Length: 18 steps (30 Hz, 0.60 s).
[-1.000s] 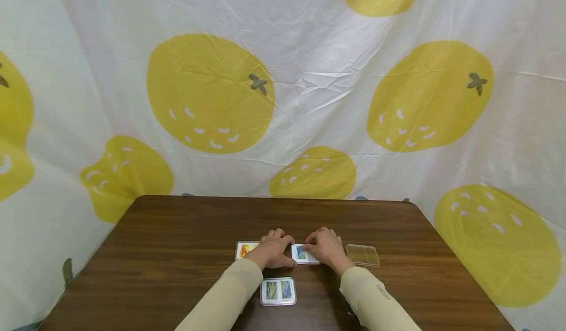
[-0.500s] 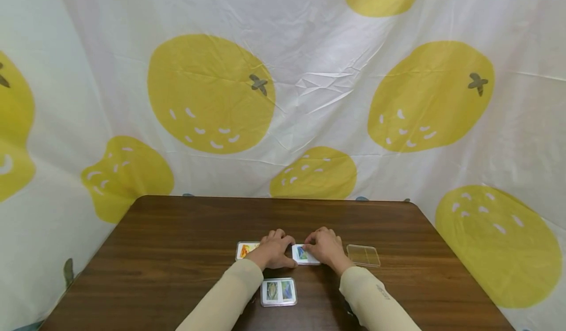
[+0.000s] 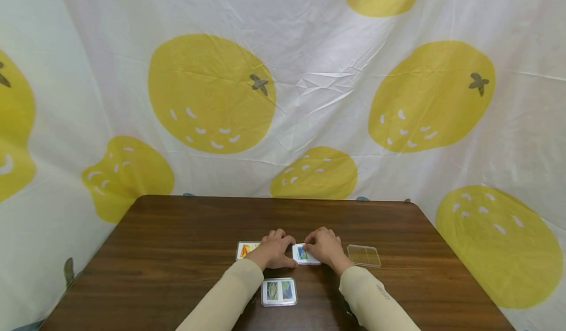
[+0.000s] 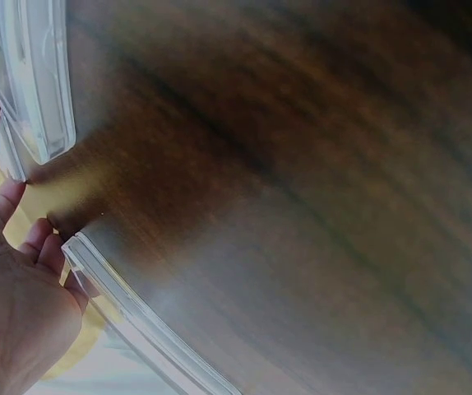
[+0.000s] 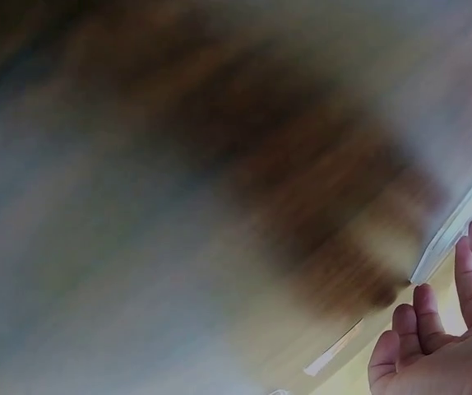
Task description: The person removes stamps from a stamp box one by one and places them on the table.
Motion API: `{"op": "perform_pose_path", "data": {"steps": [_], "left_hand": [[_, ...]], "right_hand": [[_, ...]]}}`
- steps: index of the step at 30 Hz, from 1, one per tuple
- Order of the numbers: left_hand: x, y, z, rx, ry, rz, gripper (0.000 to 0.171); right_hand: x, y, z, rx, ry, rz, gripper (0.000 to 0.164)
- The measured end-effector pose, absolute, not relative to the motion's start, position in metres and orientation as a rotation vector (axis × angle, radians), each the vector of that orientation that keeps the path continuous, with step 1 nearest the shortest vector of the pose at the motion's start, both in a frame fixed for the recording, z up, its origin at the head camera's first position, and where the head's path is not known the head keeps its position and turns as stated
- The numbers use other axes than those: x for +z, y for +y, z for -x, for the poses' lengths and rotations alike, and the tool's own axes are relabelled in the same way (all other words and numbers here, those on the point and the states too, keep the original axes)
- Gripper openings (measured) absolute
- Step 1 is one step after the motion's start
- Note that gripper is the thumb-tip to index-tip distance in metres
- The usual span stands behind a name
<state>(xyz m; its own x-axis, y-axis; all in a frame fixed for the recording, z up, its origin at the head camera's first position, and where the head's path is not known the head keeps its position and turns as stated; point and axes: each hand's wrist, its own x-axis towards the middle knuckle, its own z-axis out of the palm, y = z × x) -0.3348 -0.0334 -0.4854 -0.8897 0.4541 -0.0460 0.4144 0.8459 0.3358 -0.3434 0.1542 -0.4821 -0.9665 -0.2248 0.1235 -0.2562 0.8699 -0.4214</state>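
A flat clear plastic case with a white picture card (image 3: 302, 254), printed in blue and green, lies on the brown table between the two hands. My left hand (image 3: 275, 251) grips its left end, thumb at the near edge and index finger at the far edge. From the right, my right hand (image 3: 326, 246) holds it with thumb and index finger close over its far side, covering its right part. In the left wrist view, the thumb and fingers of the left hand (image 4: 22, 304) meet the case's edge. The right hand (image 5: 446, 341) shows its other fingers loosely bent.
A similar clear case (image 3: 278, 291) with two green-blue pictures lies nearer the body. Another case with an orange picture (image 3: 245, 249) sits left, partly behind the left hand. A transparent divided lid or tray (image 3: 363, 256) lies to the right. A lemon-patterned cloth (image 3: 309, 100) hangs behind the table.
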Motion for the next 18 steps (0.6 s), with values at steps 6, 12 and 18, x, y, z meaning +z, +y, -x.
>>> {"op": "perform_pose_path", "data": {"steps": [6, 12, 18], "left_hand": [[-0.485, -0.0338, 0.334, 0.484, 2.905, -0.694, 0.058], [-0.4861, -0.0334, 0.3356, 0.478, 2.901, -0.684, 0.059], [-0.4856, -0.0336, 0.3359, 0.477, 2.897, -0.68, 0.058]], "right_hand": [[-0.481, 0.1551, 0.3439, 0.805, -2.95, -0.345, 0.007], [-0.4794, 0.1568, 0.3465, 0.922, -2.949, -0.331, 0.007], [-0.479, 0.1584, 0.3473, 1.081, -2.948, -0.343, 0.007]]}}
